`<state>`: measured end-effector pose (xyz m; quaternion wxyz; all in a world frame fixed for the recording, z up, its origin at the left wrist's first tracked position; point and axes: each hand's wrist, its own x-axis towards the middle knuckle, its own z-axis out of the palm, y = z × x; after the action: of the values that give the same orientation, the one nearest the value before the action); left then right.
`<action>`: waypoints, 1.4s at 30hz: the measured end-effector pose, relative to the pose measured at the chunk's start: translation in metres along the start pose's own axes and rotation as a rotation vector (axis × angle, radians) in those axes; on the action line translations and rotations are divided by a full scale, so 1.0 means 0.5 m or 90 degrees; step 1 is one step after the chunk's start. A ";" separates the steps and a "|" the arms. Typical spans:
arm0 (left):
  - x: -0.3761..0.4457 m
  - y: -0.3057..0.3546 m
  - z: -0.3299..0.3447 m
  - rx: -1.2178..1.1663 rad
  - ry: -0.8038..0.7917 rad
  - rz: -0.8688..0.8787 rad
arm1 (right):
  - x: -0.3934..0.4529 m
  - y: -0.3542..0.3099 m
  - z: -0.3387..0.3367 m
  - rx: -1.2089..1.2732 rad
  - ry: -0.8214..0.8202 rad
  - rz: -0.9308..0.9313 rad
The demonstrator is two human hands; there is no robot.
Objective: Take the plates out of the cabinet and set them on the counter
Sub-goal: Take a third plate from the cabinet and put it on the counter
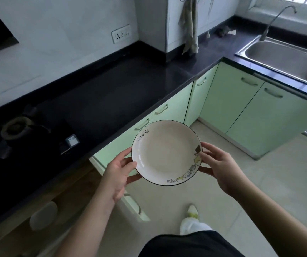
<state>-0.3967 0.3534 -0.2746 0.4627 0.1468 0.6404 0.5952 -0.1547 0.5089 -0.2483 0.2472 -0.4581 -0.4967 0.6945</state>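
Dark counter [112, 93] runs across the left of the frame, bare stone up and left of the plate [166, 153]. I hold that plate level over the floor, left hand [119, 171] and right hand [217, 167] pinching opposite rims, the left one nearer the counter's edge.

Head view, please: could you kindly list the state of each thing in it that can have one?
plate: empty, held level over the floor, not yet on the counter.
left hand: grips the plate's left rim.
right hand: grips its right rim.
sink: empty; faucet not running.
green cabinet doors: closed.
gas burner: unlit.
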 end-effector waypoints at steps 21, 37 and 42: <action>0.255 0.113 0.066 -0.084 0.258 -0.003 | 0.478 -0.154 0.065 -0.109 -0.252 0.018; 0.450 0.163 -0.272 -0.184 0.353 0.012 | 0.704 -0.163 0.484 -0.240 -0.333 0.053; 0.514 0.168 -0.321 -0.190 0.374 -0.018 | 0.769 -0.152 0.553 -0.266 -0.313 0.070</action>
<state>-0.6860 0.4637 -0.3286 0.2829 -0.1090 0.6542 0.6929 -0.5830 0.7168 -0.3050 -0.0177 -0.3438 -0.6477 0.6797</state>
